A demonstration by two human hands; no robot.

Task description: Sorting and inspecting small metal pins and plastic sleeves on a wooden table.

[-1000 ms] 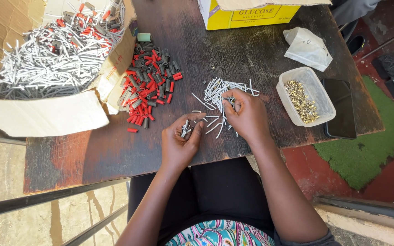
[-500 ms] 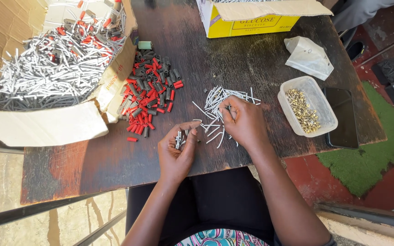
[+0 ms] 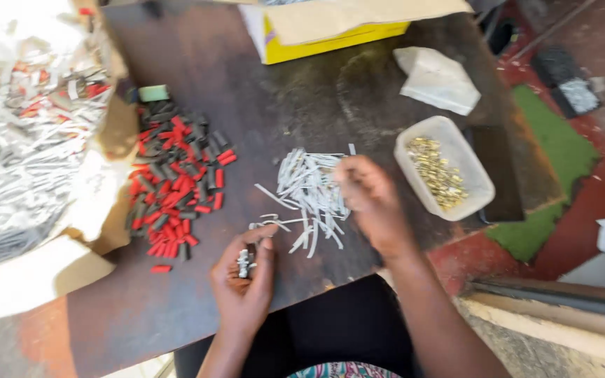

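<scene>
Left hand (image 3: 243,280) clamps small bundle (image 3: 245,262) near table's (image 3: 302,91) front edge. Right hand (image 3: 369,199) pinches in white sticks (image 3: 309,192), mid-table. I judge: picking step; next needs one stick lifted clean.

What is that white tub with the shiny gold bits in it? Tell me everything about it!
The white tub is a shallow, rounded-corner rectangular container that looks like thin plastic, open with no lid. It sits flat on the dark wooden table, near its right edge, turned at a slant. Inside lies a loose heap of small gold-coloured metal pieces, too small to tell apart. The right hand is just beside it, not touching. A flat dark object lies against its far side.
</scene>
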